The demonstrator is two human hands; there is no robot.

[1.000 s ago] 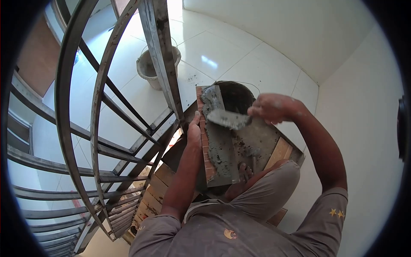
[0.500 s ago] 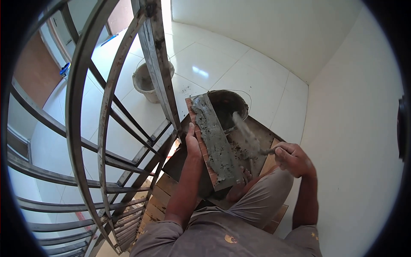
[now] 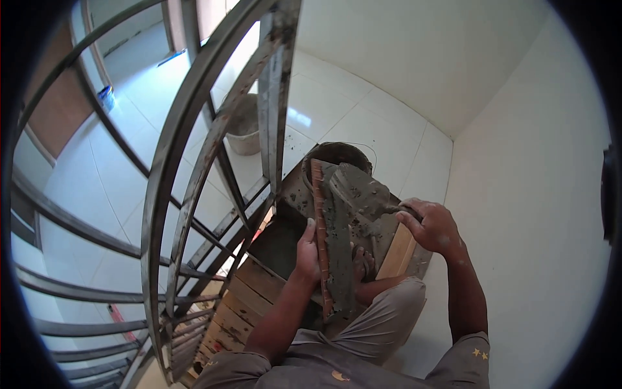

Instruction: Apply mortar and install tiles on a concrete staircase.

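My left hand [image 3: 308, 254] grips a long, narrow tile [image 3: 321, 240] by its left edge, thumb up along the side. The tile is tilted on its length, and its reddish-brown ribbed back shows along that edge. Grey wet mortar [image 3: 337, 249] coats most of the back. Closed round the handle of a pointing trowel [image 3: 360, 192], my right hand [image 3: 430, 224] holds the mortar-smeared blade at the tile's upper right edge. Just beyond the tile's far end stands a dark bucket [image 3: 353, 150], partly hidden by the tile and trowel.
A metal railing [image 3: 153, 214] curves along my left. Behind it, a second bucket [image 3: 244, 144] stands on the white tiled floor [image 3: 346, 91]. A pale wall [image 3: 518, 214] rises close on my right. My bare foot [image 3: 364, 260] rests beneath the tile, near wooden steps [image 3: 243, 295].
The tile has tipped more onto its edge, so its mortar face looks narrower. My trowel has swung left and up from over the step to the tile's upper edge. The view has shifted.
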